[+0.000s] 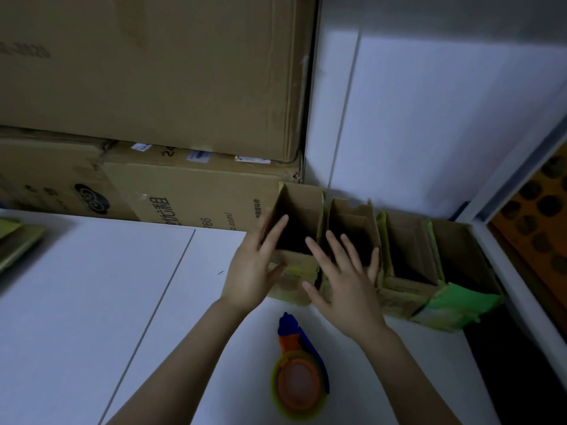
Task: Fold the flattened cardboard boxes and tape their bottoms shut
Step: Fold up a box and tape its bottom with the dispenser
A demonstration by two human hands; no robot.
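Several small folded cardboard boxes stand open-topped in a row on the white table, against the wall. My left hand lies with spread fingers on the left side and front of the leftmost box. My right hand hovers flat over the front of the second box, fingers apart, holding nothing. Two more boxes with green printed fronts stand to the right. A tape dispenser, blue and orange with a yellow-green ring, lies on the table between my forearms.
Large brown cartons are stacked behind the table at the left and centre. Flattened greenish cardboard lies at the table's far left edge. The white table ends at the right next to a dark gap and an orange patterned surface.
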